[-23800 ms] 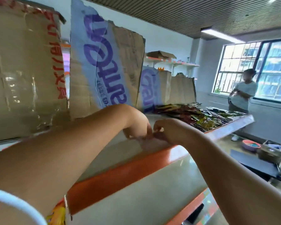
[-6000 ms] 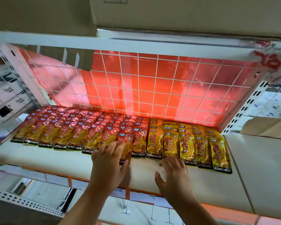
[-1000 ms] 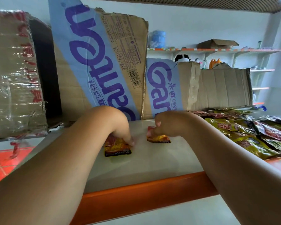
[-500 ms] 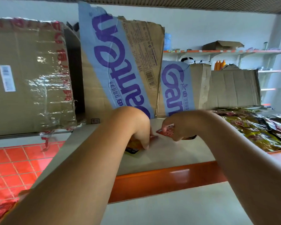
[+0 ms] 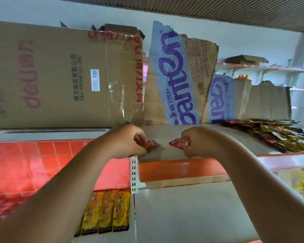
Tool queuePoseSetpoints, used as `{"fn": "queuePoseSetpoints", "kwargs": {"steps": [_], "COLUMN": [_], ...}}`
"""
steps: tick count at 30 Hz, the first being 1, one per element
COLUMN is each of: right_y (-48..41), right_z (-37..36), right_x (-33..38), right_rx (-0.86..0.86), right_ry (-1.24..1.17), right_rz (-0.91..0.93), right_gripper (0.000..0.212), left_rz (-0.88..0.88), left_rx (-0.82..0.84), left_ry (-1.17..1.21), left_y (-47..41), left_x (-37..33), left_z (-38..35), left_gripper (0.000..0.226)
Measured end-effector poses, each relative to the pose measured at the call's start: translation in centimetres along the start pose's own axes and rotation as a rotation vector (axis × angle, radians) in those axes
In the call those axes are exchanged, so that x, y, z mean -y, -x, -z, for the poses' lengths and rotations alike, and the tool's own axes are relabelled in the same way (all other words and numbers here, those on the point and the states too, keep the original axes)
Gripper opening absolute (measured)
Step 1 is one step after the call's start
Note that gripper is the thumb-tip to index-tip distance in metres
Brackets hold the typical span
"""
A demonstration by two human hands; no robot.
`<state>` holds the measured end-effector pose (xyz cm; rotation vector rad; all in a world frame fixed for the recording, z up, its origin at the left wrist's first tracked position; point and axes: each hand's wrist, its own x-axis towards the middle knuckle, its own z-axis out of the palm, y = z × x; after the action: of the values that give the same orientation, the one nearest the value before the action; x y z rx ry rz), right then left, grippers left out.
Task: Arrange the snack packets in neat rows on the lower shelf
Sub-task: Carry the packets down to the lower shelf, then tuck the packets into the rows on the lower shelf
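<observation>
Now I see both hands above the top shelf [image 5: 182,170]: the left hand [image 5: 130,142] pinches a red packet [image 5: 152,144], and the right hand [image 5: 194,143] pinches a second red packet [image 5: 176,142], probably the same kind. Yellow packets [image 5: 105,212] lie in rows on the lower shelf [image 5: 182,216].

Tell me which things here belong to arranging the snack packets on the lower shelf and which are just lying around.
Job: left hand pinching left red packet; right hand pinching right red packet; loose packet pile; yellow packet rows; lower shelf.
Lying about: big cardboard box; Ganten boxes; far wall shelf.
</observation>
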<state>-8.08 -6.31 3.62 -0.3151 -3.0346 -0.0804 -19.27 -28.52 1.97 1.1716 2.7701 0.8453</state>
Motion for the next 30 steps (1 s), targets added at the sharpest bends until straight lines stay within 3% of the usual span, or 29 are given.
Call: {"fn": "queuePoseSetpoints", "kwargs": {"steps": [5,10,17,24,30], "right_y": [-0.8,-2.7,-3.7,-4.7,-5.9], "right_z": [-0.3,-0.9,-5.5,-13.3,-20.6], "right_x": [10.7,21.7,34.6,41.2,43.8], "right_rx": [-0.085,-0.118,-0.095,-0.023,0.051], "right_ry": [-0.062,-0.095,-0.352,-0.653,-0.748], "right_rz": [0.137,0.222,0.301,0.304,0.236], "right_gripper": [0.016,0.019,0.019,0.012,0.014], "left_rz": [0.048,0.148,0.318,0.439,0.566], "left_rx": [-0.216,-0.413,-0.493,-0.661,-0.659], "left_ry": [0.155,0.172,0.107,0.114,0.123], "left_y": [8.1,15.4,24.4,30.0,30.7], "left_x": [9.1,17.4,26.5,32.3,38.6], "left_z": [3.6,6.6,8.5,4.5,-0.9], "left_gripper": [0.024,0.021,0.02,0.016,0.016]}}
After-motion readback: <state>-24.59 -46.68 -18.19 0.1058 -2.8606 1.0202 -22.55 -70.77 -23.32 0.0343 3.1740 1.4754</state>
